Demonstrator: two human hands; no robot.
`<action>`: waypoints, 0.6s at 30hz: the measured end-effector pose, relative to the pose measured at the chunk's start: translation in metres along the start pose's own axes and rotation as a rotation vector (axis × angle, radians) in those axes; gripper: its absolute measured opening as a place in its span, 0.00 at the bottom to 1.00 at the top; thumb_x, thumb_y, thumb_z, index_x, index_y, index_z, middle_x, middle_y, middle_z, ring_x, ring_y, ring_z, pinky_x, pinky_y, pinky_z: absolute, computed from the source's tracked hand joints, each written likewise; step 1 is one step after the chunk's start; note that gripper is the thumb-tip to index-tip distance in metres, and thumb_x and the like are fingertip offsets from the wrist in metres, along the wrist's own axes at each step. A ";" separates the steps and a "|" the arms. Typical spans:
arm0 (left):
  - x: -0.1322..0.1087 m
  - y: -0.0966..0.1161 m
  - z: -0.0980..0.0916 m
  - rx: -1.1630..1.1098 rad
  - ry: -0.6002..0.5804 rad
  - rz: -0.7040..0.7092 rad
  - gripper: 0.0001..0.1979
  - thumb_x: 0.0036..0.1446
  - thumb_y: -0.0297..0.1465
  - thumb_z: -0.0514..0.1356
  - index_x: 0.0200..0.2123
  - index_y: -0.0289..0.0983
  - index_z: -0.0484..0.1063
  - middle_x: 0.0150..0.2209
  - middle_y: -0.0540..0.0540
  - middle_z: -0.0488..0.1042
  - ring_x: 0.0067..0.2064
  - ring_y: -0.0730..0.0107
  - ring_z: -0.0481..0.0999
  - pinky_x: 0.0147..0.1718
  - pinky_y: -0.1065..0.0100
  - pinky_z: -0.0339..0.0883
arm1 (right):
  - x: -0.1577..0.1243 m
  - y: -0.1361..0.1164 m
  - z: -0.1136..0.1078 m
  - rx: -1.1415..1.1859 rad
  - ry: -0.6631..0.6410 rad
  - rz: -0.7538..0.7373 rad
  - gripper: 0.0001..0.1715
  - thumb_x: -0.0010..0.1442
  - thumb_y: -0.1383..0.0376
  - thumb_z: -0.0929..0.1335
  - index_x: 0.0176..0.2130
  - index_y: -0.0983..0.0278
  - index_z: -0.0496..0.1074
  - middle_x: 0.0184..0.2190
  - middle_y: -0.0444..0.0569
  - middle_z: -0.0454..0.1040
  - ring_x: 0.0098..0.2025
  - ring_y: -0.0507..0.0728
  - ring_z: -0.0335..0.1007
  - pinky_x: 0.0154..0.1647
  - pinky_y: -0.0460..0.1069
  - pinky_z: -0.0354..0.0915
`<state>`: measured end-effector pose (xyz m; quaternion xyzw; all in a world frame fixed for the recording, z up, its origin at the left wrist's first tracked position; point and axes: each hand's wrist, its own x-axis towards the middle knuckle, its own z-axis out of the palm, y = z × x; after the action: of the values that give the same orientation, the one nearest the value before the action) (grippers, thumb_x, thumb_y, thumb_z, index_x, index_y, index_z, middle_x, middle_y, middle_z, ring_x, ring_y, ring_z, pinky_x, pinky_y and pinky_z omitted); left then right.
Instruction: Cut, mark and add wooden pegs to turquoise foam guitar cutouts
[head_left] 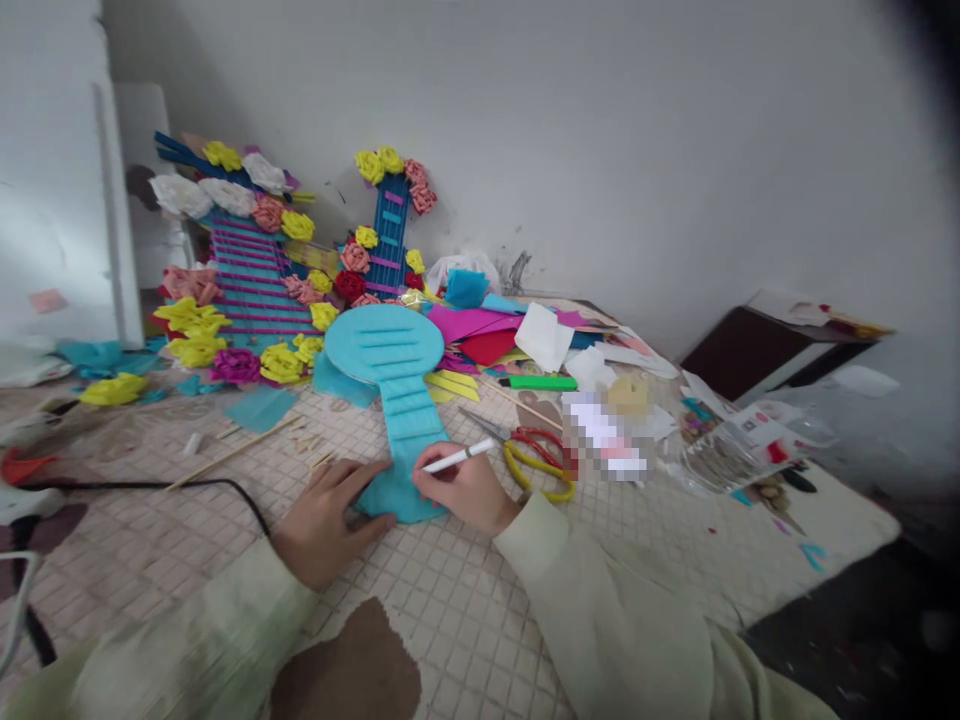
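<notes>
A turquoise paper-covered cutout (409, 395) lies on the table in front of me. It has a round top, a narrow neck and a wider lower end, with raised bars across the top and neck. My right hand (472, 490) pinches a white pen (459, 456) over the lower end, and the pen's tip is hidden by the fingers. At the cutout's lower left edge rests my left hand (324, 522), palm down, thumb and fingers apart and touching the edge. Scissors (512, 470) with yellow and red handles lie just right of my right hand.
Decorated panels with paper flowers (255, 270) lean at the back left, beside a narrower flowered piece (390, 230). Coloured paper (480, 325), a green cutter (541, 383) and a plastic bottle (720, 455) lie to the right. A black cable (210, 482) and sticks (232, 452) are at left.
</notes>
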<state>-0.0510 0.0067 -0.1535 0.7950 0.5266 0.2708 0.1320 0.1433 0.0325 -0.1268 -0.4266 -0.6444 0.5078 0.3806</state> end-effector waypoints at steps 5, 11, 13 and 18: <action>0.001 0.001 -0.001 -0.001 -0.012 -0.022 0.25 0.47 0.43 0.60 0.49 0.40 0.66 0.42 0.44 0.71 0.44 0.59 0.68 0.45 0.53 0.64 | 0.000 -0.002 0.001 0.036 0.012 -0.005 0.03 0.47 0.66 0.67 0.26 0.64 0.68 0.20 0.42 0.67 0.22 0.49 0.62 0.20 0.43 0.59; 0.000 -0.001 0.000 0.019 -0.008 -0.008 0.25 0.48 0.43 0.59 0.50 0.42 0.65 0.41 0.45 0.71 0.44 0.60 0.68 0.45 0.53 0.64 | 0.001 0.002 0.003 0.028 0.020 -0.020 0.03 0.47 0.67 0.67 0.27 0.64 0.67 0.20 0.41 0.67 0.22 0.48 0.63 0.20 0.42 0.59; 0.000 0.000 -0.001 0.021 -0.016 -0.010 0.25 0.48 0.43 0.59 0.49 0.41 0.65 0.41 0.45 0.71 0.44 0.60 0.68 0.45 0.53 0.64 | 0.001 0.003 0.003 0.023 0.025 -0.019 0.04 0.47 0.67 0.67 0.27 0.64 0.66 0.21 0.41 0.67 0.22 0.48 0.63 0.21 0.42 0.59; 0.001 0.003 -0.003 0.015 -0.020 -0.009 0.24 0.48 0.42 0.59 0.48 0.40 0.66 0.41 0.44 0.71 0.43 0.60 0.69 0.45 0.52 0.64 | 0.001 0.001 0.002 0.033 0.012 -0.001 0.03 0.48 0.67 0.67 0.26 0.64 0.66 0.21 0.42 0.68 0.23 0.49 0.64 0.21 0.43 0.60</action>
<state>-0.0497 0.0063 -0.1490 0.7961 0.5309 0.2582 0.1328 0.1409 0.0332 -0.1286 -0.4232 -0.6337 0.5157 0.3917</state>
